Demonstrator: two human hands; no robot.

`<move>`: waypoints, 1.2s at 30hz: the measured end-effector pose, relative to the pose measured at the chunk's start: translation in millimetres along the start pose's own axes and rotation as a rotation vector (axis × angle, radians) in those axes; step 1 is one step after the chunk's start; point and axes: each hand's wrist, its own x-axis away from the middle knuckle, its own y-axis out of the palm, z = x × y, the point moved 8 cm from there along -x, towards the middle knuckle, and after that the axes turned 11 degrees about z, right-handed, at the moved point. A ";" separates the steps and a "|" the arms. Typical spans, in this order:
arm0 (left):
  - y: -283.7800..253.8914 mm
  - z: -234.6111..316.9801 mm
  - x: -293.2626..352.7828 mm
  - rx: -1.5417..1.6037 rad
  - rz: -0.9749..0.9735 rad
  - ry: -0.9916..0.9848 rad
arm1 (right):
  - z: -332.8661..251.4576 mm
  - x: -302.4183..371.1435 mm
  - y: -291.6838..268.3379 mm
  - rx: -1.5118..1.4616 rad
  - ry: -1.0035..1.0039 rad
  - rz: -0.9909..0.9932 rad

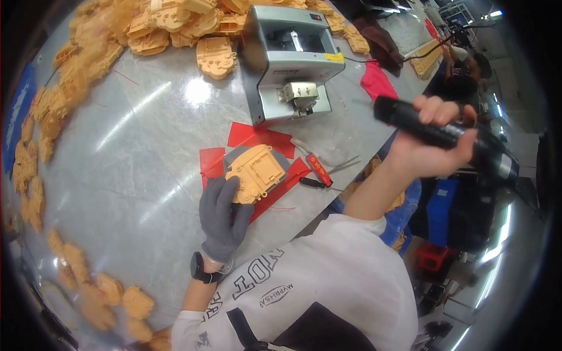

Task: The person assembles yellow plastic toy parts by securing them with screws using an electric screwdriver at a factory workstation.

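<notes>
My left hand [221, 215], in a grey glove, rests on the near edge of a tan moulded plastic part [256, 173] and presses it onto a grey pad lying on red sheets [257, 138]. My bare right hand [431, 148] is raised off to the right of the table and grips a black power screwdriver [445, 136], held roughly level with its tip pointing left. A black watch sits on my left wrist.
A grey benchtop machine [290, 58] stands behind the part. Heaps of tan plastic parts [93, 52] line the far and left table edges, more lie near me [99, 295]. A red-handled tool [319, 170] and tweezers lie right of the pad. Another person [468, 64] works far right.
</notes>
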 end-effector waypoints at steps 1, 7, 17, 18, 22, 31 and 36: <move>-1.5 -4.2 1.3 -0.006 0.009 -0.020 | 8.2 16.0 1.4 -0.004 0.082 -0.094; 0.7 -0.1 -0.8 -0.036 -0.004 -0.022 | 61.9 90.8 -44.6 0.200 0.469 -0.079; 1.1 1.1 1.7 -0.045 -0.015 -0.001 | 73.7 87.1 -49.5 0.279 0.340 0.079; 1.3 1.5 2.1 -0.043 -0.011 0.002 | 77.0 89.0 -48.1 0.248 0.307 0.101; 1.7 -1.2 2.9 -0.030 -0.011 -0.024 | 97.7 105.8 -48.3 0.342 0.483 0.062; 0.3 0.6 1.7 -0.034 -0.001 0.001 | 95.1 85.4 -50.4 0.255 0.289 0.171; -0.5 2.8 -0.7 -0.027 0.002 -0.024 | 83.4 69.0 -65.2 0.518 0.138 0.228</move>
